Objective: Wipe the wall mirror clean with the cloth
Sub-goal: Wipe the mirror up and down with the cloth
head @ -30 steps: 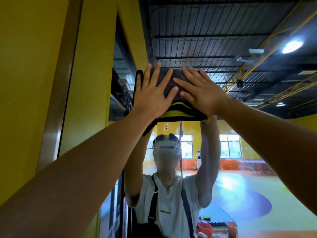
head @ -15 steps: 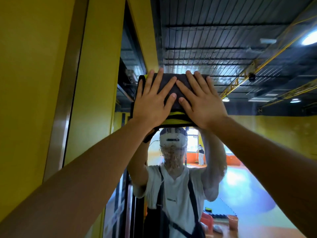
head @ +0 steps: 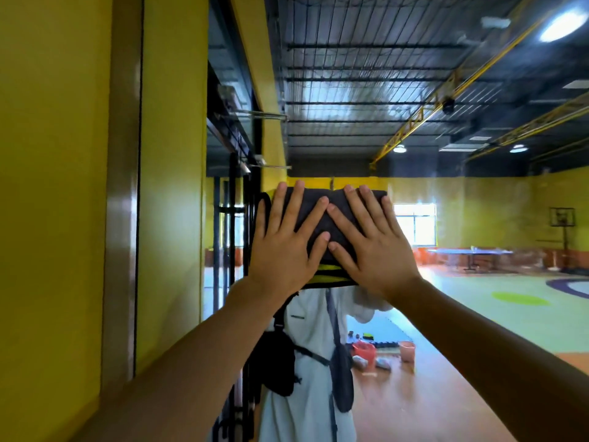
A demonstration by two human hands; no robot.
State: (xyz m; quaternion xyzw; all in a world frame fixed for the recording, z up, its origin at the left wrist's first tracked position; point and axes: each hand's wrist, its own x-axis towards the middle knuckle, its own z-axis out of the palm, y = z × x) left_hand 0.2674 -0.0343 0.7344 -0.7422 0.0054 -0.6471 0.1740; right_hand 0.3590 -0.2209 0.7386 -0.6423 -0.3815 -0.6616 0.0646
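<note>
Matt dark cloth (yellow-striped hem) on glossy mirror glass; polished metal frame.

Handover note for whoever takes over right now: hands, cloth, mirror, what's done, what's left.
Left hand: open, flat, pressing the cloth against the wall mirror.
Right hand: open, flat, pressing the same cloth beside the left.
Cloth: folded, dark with yellow stripes, near the mirror's left edge, covering the reflected head.
Done: cloth is on the glass; how much is already clean cannot be told.
Left: wipe the rest of the mirror.
</note>
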